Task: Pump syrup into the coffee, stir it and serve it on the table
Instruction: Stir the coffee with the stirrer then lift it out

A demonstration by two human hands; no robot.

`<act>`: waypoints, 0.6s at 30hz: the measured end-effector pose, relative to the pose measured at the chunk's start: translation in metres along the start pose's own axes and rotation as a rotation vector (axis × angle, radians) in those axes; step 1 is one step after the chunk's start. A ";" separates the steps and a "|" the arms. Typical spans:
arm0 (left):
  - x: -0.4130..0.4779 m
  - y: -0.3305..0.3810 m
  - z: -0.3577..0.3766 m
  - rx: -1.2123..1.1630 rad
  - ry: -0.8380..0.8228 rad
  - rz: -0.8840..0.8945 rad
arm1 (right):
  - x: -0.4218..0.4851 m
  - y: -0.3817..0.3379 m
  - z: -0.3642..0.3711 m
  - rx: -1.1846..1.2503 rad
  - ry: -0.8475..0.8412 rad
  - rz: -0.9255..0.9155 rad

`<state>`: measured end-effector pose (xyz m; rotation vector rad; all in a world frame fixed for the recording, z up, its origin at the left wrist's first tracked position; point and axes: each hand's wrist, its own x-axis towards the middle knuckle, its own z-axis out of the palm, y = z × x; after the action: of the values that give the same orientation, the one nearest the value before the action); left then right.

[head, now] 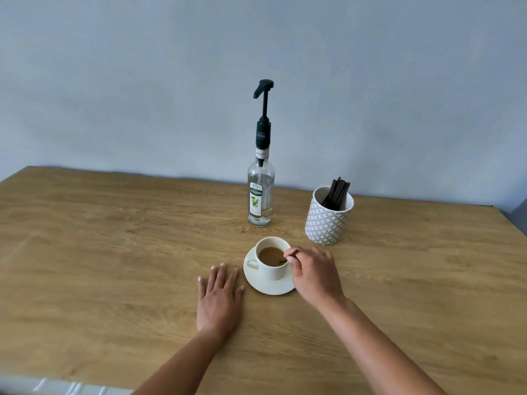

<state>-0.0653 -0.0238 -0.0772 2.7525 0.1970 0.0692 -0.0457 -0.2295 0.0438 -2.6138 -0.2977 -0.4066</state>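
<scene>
A white cup of milky coffee stands on a white saucer in the middle of the wooden table. My right hand pinches a dark stirrer whose tip dips into the coffee at the cup's right rim. My left hand lies flat on the table just left of the saucer, fingers spread, holding nothing. Behind the cup stands a clear syrup bottle with a tall black pump, its spout pointing left.
A white patterned pot holding several dark stirrers stands right of the bottle, behind my right hand. A blue-grey wall runs along the table's far edge. The near table edge is at the bottom left.
</scene>
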 end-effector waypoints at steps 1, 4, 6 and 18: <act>0.000 0.000 0.000 0.012 0.006 -0.002 | -0.001 0.000 0.000 0.012 0.000 -0.011; -0.003 0.001 0.002 0.034 0.021 -0.011 | -0.002 0.000 0.002 0.078 -0.040 -0.053; -0.003 0.002 0.002 0.030 0.026 -0.014 | -0.001 0.001 0.005 0.102 -0.058 -0.066; -0.006 -0.001 0.005 0.033 0.029 -0.015 | -0.011 0.008 -0.006 0.159 0.033 -0.031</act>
<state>-0.0707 -0.0259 -0.0821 2.7840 0.2282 0.1026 -0.0554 -0.2405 0.0418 -2.4481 -0.3461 -0.4184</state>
